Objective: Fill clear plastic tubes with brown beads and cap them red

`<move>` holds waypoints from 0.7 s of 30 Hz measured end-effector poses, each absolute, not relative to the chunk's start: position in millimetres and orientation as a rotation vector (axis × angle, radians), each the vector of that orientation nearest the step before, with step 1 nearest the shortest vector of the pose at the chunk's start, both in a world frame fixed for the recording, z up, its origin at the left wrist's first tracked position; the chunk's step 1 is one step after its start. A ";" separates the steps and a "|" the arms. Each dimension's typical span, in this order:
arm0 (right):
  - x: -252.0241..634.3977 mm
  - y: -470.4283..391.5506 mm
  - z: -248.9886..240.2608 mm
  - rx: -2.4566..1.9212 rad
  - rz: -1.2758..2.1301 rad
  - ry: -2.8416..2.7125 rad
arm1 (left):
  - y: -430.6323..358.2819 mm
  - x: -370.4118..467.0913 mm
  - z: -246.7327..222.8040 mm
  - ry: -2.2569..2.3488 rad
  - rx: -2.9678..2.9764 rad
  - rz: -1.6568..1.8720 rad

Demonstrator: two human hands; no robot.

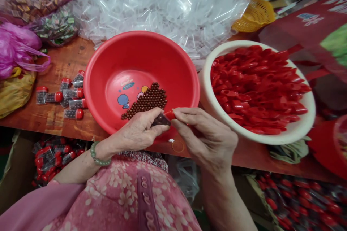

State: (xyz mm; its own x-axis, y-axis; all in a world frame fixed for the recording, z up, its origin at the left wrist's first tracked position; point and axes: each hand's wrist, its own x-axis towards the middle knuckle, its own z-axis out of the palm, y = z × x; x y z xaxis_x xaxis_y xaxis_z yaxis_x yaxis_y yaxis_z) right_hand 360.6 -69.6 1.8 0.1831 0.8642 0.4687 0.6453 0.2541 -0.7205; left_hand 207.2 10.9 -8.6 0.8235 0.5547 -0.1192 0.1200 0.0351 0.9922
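Observation:
My left hand (139, 130) is closed round a small clear container (161, 119) with dark brown balls in it, over the near rim of a red basin (141, 38). A red cap (170, 115) is pinched between the thumb and fingers of my right hand (204, 133), at the container's open end. Whether the cap is seated cannot be made out. Brown balls (148, 101) lie in the bottom of the basin. To the right, a white basin (310, 115) holds a heap of red caps (255, 86).
Several filled containers (73, 94) lie left of the red basin. Behind it is a big bag of clear containers (159, 3), with a yellow basket (255, 14) at its right. Boxes of capped containers (51, 157) stand below the table edge (67, 131).

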 end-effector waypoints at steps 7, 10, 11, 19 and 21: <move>364.7 -73.9 3.2 -1.451 0.253 -1.704 | 5.7 209.8 -6.2 0.595 1.625 0.295; 367.1 -72.3 1.7 -1.433 0.318 -1.726 | 4.8 207.4 -5.3 0.619 1.632 0.279; 367.7 -71.4 2.0 -1.423 0.345 -1.734 | 4.7 206.4 -5.2 0.624 1.619 0.282; 374.1 -67.3 3.8 -1.456 0.578 -1.721 | 6.9 207.9 -7.6 0.704 1.358 0.452; 377.7 -68.1 -3.5 -1.443 0.658 -1.539 | 7.9 208.2 -8.8 0.693 1.299 0.468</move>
